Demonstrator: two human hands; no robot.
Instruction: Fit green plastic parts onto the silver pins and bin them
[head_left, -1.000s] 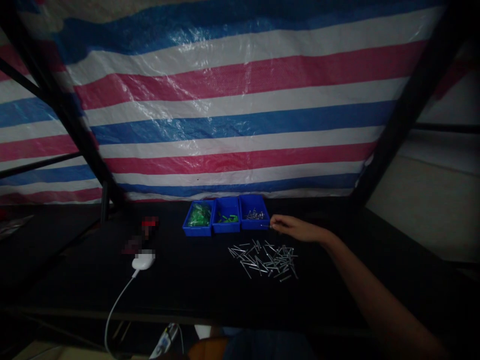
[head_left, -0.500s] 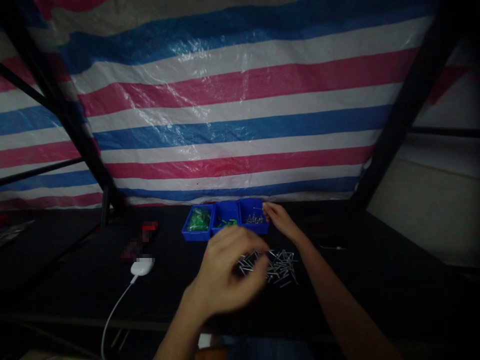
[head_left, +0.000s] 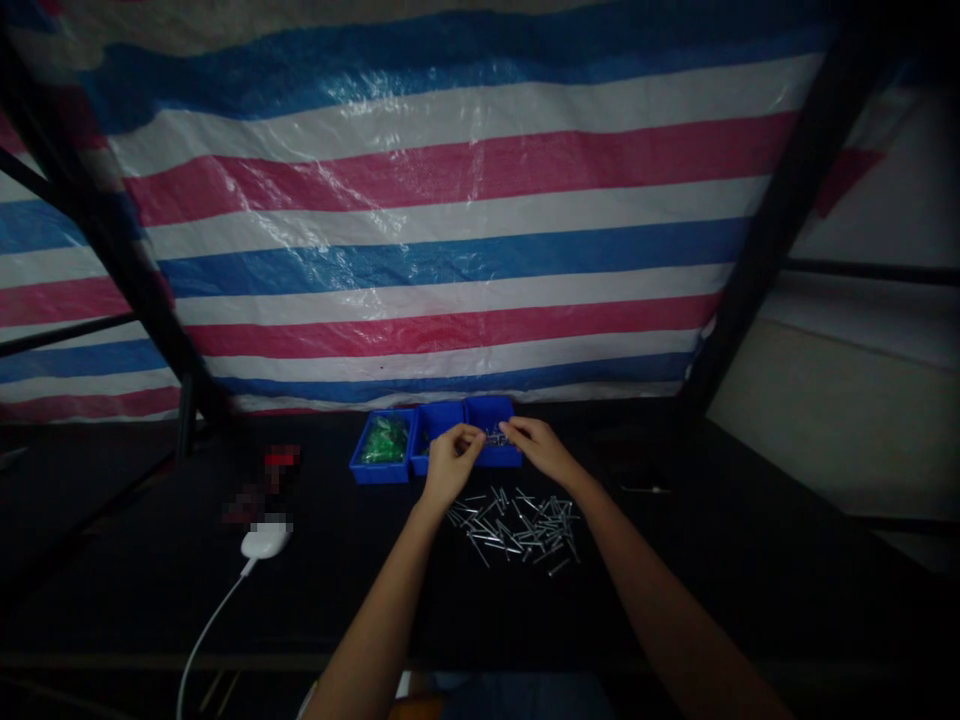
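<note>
Your left hand (head_left: pixel 452 462) and right hand (head_left: pixel 538 448) have fingertips pinched together at the blue bin (head_left: pixel 491 411), any catch too small to tell; a loose grip could drop it onto the loose nails (head_left: pixel 517 530) below your fingers.

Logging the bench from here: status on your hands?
Left hand over middle blue bin, right hand at right bin; loose nails on black tabletop.

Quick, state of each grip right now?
Left hand: grip closed over the middle blue plastic bin; anything held is too small to tell.
Right hand: grip closed over the right blue plastic bin; same.
</note>
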